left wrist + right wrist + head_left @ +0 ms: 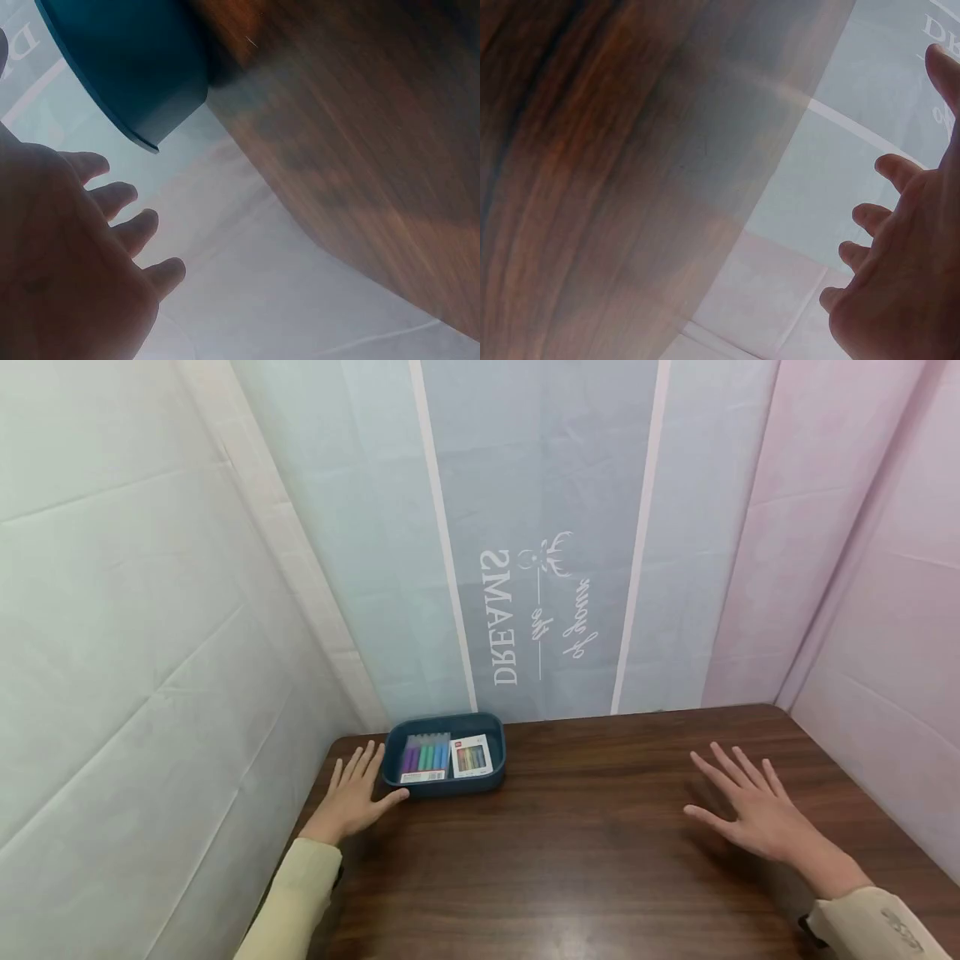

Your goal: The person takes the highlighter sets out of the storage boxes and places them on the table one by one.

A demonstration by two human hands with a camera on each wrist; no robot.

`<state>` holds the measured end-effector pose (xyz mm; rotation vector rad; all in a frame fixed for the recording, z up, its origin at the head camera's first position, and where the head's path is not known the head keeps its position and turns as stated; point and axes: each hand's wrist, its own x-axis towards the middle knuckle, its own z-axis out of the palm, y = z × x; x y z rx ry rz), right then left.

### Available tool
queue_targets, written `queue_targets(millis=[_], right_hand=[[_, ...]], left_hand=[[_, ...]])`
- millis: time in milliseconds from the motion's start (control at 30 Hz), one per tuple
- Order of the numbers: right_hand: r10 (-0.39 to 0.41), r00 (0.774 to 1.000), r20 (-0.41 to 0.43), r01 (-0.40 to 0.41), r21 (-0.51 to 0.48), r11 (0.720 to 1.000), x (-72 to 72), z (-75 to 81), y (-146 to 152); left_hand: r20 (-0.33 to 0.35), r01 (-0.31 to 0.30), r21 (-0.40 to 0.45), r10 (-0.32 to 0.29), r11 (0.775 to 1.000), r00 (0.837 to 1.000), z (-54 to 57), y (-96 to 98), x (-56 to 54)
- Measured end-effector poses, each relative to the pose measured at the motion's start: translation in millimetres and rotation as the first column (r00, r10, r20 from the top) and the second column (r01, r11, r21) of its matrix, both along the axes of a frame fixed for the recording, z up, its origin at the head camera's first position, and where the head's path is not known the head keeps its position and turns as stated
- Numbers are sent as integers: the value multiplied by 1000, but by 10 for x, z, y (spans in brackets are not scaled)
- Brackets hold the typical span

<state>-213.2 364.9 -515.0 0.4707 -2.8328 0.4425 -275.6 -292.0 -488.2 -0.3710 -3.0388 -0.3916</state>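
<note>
A dark blue tray (444,788) sits at the back left of the table, near the wall. Inside it lie a clear pack of colored markers (425,758) in purple, green and blue, and a small white box (471,757) with colored sticks pictured on its front. My left hand (356,797) is spread just left of the tray, its thumb near the front corner; in the left wrist view the tray's side (135,67) stands beyond the fingers. Far to the right, my right hand (757,814) is spread over the table with nothing in it.
The brown wood-grain table (570,843) has rounded back corners. A printed cloth wall (555,468) with lettering rises behind it, and pale cloth walls (142,610) close in on the left and right sides.
</note>
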Motion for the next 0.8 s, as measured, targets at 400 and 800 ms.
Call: queue_targets(millis=[400, 800], right_hand=[[4, 1000, 12, -4, -5, 1000, 0, -20, -43], [39, 999, 0, -39, -21, 999, -22, 10, -52]], left_hand=[[16, -3, -25, 3, 1000, 1000, -22, 49, -213], [31, 21, -46, -20, 999, 999, -68, 137, -443]])
